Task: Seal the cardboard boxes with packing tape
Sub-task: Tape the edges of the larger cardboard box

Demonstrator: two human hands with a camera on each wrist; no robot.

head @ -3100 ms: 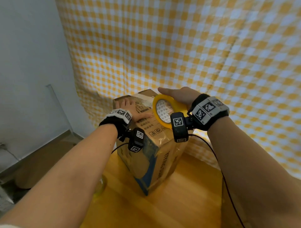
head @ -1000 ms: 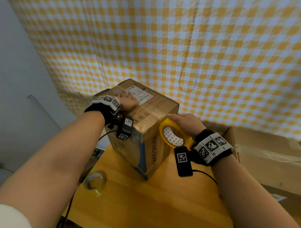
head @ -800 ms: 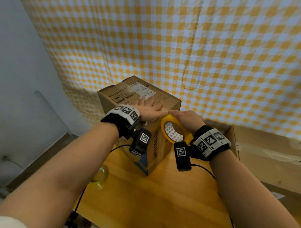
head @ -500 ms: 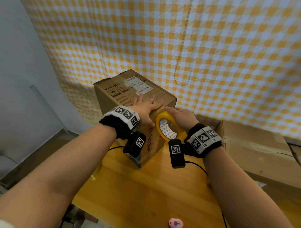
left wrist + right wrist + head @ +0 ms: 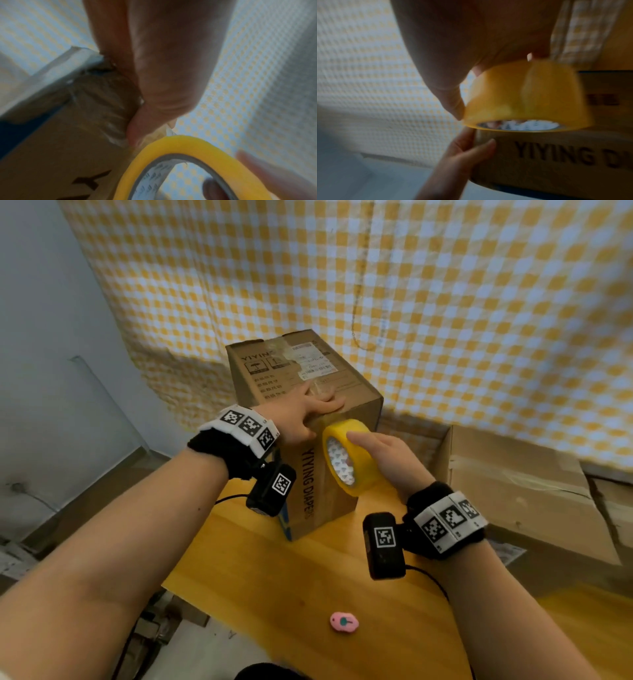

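We have the tall brown cardboard box printed with dark lettering standing on the yellow wooden tabletop, right under our left hand. That hand lies flat, fingers straight across the box's top near edge with the thumb down the side face, pressing the laid strip of clear tape so it does not lift while we pull more off the roll. Just beside it, our right hand grips the yellow roll of packing tape, fingers curled over the outer rim and at least one inside the core (the left wrist view shows a fingertip there). The roll sits against the upper part of the box's side face, just below the left thumb, so we judge the tape is being carried over the edge and down the side to anchor the seam. A small pink oval object lies on the tabletop nearer to us than both hands, possibly a cutter, though we cannot tell. To the right of the right wrist sits another brown cardboard carton, its top seam not clearly visible.
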